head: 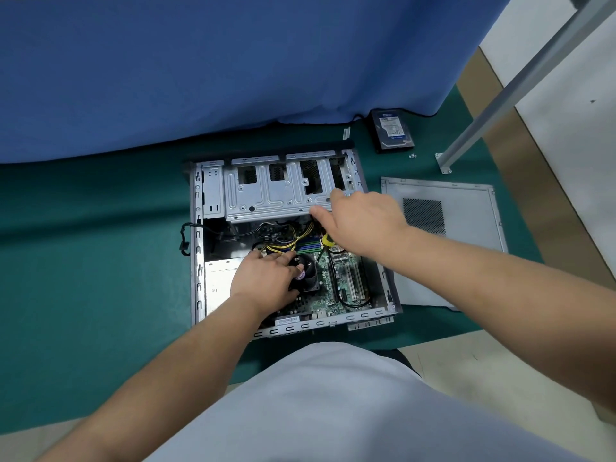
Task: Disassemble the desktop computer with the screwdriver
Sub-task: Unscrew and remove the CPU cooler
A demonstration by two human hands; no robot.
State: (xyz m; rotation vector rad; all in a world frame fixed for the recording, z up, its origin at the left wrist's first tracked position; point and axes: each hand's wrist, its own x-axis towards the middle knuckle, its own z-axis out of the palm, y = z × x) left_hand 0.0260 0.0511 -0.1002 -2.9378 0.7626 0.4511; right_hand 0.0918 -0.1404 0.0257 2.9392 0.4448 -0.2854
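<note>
Green matting covers our worktop (pixel 93 261), with a blue cloth (pixel 200 68) hanging behind it and a grey metal leg (pixel 520 78) slanting down at the far right; the computer case (pixel 196 261) lies open on its side in the middle of the mat, its drive cage (pixel 266 195) at the far end and its green circuit board (pixel 336 278) nearer to us. Our left hand (pixel 266 278) rests inside the case, its fingers laid fairly straight over the black fan (pixel 308 271) and reaching to the yellow and black wires (pixel 290 240); it grips nothing that we can see. Our right hand (pixel 363 221) reaches in from the right, forefinger and thumb stretched toward the near edge of the drive cage; the screwdriver (pixel 328 241), yellow and black at the handle, shows just under this hand, over the board, and seems tucked beneath the palm, though we cannot tell whether the hidden fingers truly clasp it. Right of the case the grey side panel (pixel 466 208) lies flat on the mat, partly under our right forearm; beyond it, near the cloth, a hard drive (pixel 393 131) lies label up, with a few small screws (pixel 412 156) just beside it.
</note>
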